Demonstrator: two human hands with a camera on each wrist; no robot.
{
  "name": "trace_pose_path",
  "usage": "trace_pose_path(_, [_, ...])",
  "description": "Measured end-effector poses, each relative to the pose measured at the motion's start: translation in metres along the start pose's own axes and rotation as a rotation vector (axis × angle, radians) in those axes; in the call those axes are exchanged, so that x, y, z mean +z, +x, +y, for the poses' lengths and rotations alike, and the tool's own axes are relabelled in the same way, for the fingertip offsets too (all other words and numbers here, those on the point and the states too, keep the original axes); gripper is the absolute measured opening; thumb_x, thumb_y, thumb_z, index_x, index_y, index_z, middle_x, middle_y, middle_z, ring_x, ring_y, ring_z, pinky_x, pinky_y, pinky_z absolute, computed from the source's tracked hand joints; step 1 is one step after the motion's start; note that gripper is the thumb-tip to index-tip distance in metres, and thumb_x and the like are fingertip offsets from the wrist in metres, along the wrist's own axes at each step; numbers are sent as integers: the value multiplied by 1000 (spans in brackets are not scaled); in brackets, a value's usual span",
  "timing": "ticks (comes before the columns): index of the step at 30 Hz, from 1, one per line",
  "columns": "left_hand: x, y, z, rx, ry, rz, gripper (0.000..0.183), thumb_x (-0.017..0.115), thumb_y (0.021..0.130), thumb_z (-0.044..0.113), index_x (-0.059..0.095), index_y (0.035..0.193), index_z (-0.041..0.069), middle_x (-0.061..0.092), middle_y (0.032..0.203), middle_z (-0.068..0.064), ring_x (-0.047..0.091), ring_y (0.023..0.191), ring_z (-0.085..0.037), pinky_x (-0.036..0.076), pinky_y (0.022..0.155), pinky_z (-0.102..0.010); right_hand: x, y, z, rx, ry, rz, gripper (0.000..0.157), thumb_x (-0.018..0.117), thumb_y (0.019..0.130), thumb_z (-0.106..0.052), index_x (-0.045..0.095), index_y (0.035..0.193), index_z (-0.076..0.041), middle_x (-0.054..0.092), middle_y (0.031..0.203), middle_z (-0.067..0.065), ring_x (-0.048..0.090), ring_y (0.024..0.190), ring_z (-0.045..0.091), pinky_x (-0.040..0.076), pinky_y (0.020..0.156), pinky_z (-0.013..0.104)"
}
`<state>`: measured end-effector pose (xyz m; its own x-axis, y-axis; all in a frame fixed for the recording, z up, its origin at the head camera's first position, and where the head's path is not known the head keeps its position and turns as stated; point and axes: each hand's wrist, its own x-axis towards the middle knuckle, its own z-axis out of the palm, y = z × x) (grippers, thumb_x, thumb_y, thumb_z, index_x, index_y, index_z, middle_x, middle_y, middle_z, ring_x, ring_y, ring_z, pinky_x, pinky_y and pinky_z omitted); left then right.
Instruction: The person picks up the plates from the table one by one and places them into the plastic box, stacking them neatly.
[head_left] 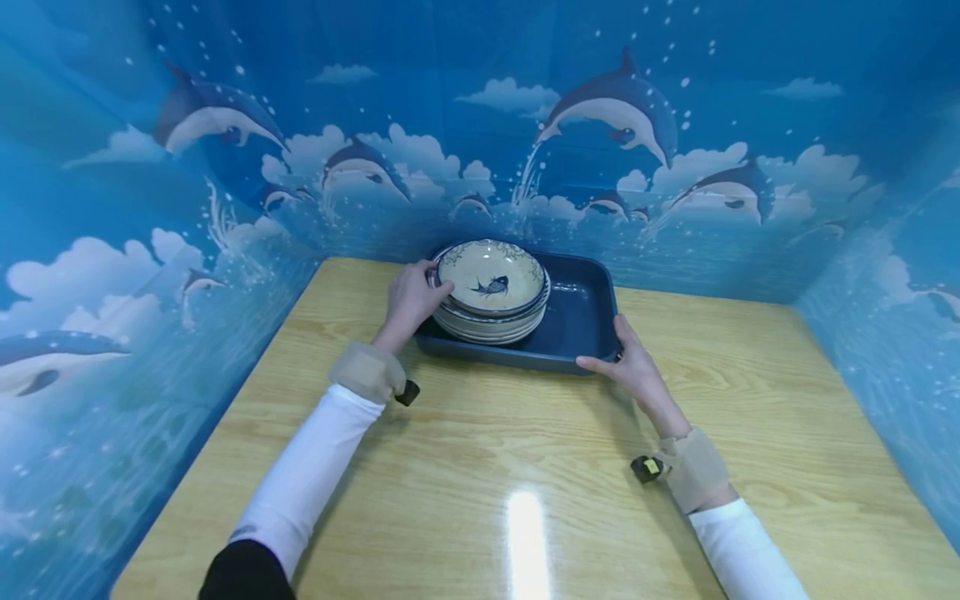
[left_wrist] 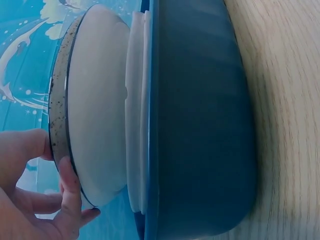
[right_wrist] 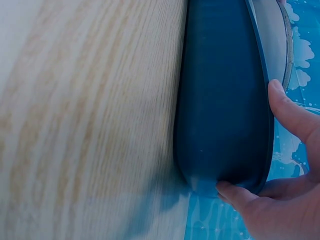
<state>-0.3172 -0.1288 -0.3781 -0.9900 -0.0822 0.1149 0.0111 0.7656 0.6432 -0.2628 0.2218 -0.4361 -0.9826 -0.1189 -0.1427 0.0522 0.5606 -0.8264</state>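
Observation:
A stack of cream-colored dishes stands in the left part of a dark blue rectangular tub point(head_left: 577, 325). Its top bowl point(head_left: 491, 271) has a dark rim and a blue fish painted inside. My left hand point(head_left: 412, 296) grips the left side of the upper bowls' rims, as the left wrist view shows with the bowl point(left_wrist: 97, 105) beside the fingers. Below it, paler plates point(head_left: 491, 335) show their stacked edges. At the tub's front right corner is my right hand point(head_left: 636, 358), its thumb on the front rim and its other fingers round the right side.
The tub rests on a light wood-grain table point(head_left: 450, 467), near its back edge. A blue curtain point(head_left: 420, 100) printed with dolphins and clouds rises behind the table and along both sides.

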Motion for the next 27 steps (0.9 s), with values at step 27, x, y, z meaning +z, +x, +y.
trace_pose_path(27, [3,6,-5,-57,-80,-43,63,49,105,43,38,154,4,43,151,-23,46,135,-41,40,110,-54,-1,0,0,4,0,-1,111,76,93,-29,-9,162,-11,-14,169,11,-4,155,37,10,124,55])
